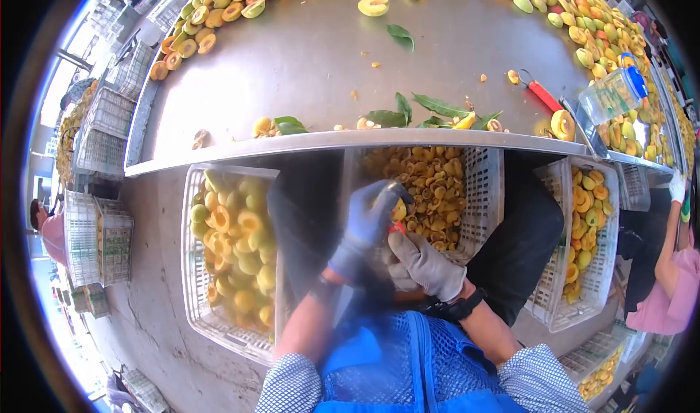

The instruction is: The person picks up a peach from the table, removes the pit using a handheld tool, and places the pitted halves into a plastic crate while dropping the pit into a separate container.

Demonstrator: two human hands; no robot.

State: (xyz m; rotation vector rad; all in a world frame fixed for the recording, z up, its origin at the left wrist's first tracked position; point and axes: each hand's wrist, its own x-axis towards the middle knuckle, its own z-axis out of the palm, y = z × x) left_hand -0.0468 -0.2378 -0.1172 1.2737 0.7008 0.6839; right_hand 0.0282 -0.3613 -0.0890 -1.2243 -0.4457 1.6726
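My left hand (362, 223), in a blue glove, is closed round a piece of yellow fruit (399, 209) that looks like a peach. Fingers hide most of it, and motion blurs the hand. In a grey glove, my right hand (429, 266) grips a tool with a red handle (397, 228), pressed near the fruit; its working end is hidden. Both hands are over a crate (483, 194) between my knees, which holds many small brown-orange pieces (426, 187). Left of my legs, a white crate (191, 267) contains fruit halves (244, 252).
The metal table (292, 70) bears heaps of halved fruit (211, 12), green leaves (437, 107), a red-handled tool (543, 96) and a blue-lidded plastic jar (612, 96). Another crate of halves (609, 267) stands right of my knee. A person in pink (667, 293) works at the right.
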